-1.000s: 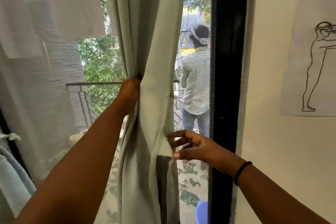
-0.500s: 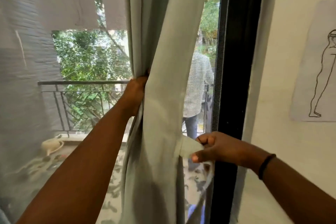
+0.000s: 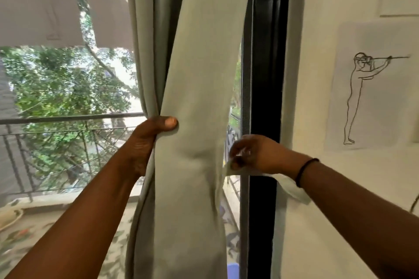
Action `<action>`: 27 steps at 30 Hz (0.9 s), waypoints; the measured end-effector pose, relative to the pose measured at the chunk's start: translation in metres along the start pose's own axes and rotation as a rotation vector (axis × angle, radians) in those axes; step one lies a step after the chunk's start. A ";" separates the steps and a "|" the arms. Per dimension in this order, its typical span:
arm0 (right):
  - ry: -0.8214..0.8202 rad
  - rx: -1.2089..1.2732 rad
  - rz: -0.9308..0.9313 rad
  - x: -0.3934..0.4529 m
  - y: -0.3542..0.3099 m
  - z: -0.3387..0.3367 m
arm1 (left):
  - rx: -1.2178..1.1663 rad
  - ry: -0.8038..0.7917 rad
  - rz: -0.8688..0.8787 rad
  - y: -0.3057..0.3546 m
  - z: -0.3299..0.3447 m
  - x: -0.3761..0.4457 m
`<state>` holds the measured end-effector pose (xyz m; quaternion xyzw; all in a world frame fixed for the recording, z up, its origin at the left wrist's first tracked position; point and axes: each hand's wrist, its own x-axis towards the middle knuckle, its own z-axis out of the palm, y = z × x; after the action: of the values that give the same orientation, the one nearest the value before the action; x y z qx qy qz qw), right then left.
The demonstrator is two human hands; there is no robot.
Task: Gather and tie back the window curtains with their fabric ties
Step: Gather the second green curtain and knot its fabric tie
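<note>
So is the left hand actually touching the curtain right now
Touching. The head view shows the left hand wrapped around the gathered curtain, thumb pressed flat on the front of the fabric and the other fingers hidden behind the folds.

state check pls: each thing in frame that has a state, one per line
curtain: gathered into a bundle, not yet tied
fabric tie: loose, pulled out to the right of the curtain, not wrapped round it
left hand: grips the gathered curtain, thumb across the front
right hand: pinches the fabric tie beside the window frame
wristband: worn on the right wrist
drawing: flat on the wall
</note>
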<state>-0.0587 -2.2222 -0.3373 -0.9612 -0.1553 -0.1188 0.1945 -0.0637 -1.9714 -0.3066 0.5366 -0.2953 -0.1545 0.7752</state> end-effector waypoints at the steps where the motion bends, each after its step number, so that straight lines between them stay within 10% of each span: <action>1: 0.008 0.004 0.007 0.001 -0.002 0.010 | 0.041 0.001 -0.027 -0.002 0.002 -0.001; 7: 0.129 0.830 0.250 -0.019 -0.030 0.014 | 0.556 0.050 -0.161 -0.032 0.012 -0.009; 12: 0.056 1.059 0.436 -0.025 -0.003 0.006 | 0.499 0.083 -0.169 -0.060 0.025 -0.017; 21: 0.255 1.101 0.460 -0.045 0.008 -0.022 | 0.641 0.121 -0.188 -0.066 0.061 -0.021; 27: 0.631 0.738 0.281 -0.074 0.004 -0.029 | 1.662 0.594 -0.215 -0.080 0.087 -0.020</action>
<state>-0.1308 -2.2560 -0.3341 -0.7573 0.0102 -0.3133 0.5729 -0.1276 -2.0547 -0.3650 0.9687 -0.0468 0.1831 0.1609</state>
